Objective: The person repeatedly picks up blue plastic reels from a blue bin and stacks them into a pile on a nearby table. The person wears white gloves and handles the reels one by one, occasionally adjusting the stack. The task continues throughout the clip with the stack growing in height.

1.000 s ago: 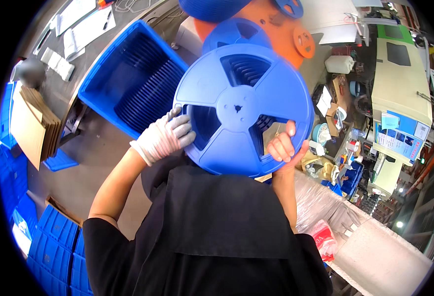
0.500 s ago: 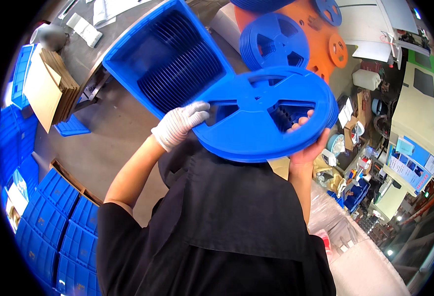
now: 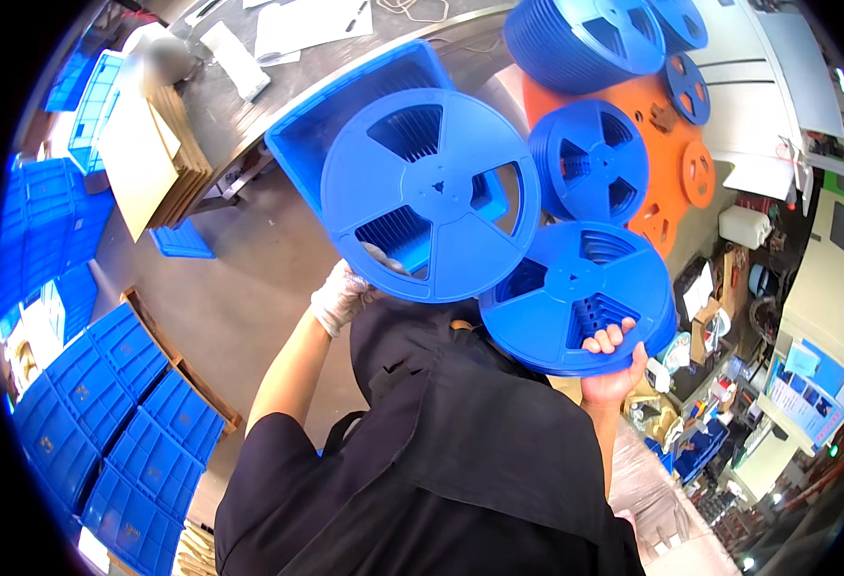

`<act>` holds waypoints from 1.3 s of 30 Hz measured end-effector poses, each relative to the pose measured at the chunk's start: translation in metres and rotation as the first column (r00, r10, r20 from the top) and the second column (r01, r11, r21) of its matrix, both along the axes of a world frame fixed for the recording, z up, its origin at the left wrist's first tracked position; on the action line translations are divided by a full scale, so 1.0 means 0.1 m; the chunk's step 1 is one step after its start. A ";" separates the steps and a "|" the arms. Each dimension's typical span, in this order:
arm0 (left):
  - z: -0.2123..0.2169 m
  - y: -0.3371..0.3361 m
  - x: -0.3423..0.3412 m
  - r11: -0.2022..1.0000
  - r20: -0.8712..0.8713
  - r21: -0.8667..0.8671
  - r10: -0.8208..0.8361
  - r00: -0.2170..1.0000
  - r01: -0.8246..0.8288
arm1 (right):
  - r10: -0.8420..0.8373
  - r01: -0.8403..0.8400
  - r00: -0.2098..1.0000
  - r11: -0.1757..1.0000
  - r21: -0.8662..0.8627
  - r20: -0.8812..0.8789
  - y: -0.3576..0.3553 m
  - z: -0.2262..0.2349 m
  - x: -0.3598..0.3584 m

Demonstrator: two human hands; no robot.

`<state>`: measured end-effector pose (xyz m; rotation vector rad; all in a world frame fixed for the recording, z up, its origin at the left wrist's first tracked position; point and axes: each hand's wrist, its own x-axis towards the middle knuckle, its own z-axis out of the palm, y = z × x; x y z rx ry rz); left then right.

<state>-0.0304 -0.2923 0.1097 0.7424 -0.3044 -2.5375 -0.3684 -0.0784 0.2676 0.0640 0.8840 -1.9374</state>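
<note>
My gloved left hand (image 3: 342, 294) grips the lower-left rim of a flat blue plastic reel (image 3: 475, 245). This reel is held up over a blue crate (image 3: 286, 161) and covers much of it; edges of reels in the crate show through its cutouts. Bare, my right hand (image 3: 616, 372) is closed around the near right edge of a stack of blue reels (image 3: 528, 324), fingers reaching into a cutout and thumb at the rim. The stack is tilted, and its far left edge lies behind the single reel. How many reels it has I cannot tell.
An orange plate (image 3: 652, 200) beyond the hands carries a shorter reel stack (image 3: 602, 163) and a taller one (image 3: 540, 56). A dark worktable (image 3: 235, 110) stands far left, near cardboard sheets (image 3: 144, 178). Stacked blue crates (image 3: 115, 389) are at lower left, and a pale machine (image 3: 820, 288) at right.
A single reel has come away from the stack in my hands and moved left with my left hand, over the crate. My right hand has lowered slightly with the stack. The view has shifted.
</note>
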 end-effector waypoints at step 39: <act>-0.08 -0.84 -1.20 0.904 0.646 -0.355 0.053 0.762 0.238 | -0.309 0.332 0.943 0.894 0.300 -0.121 0.14 -0.01 0.31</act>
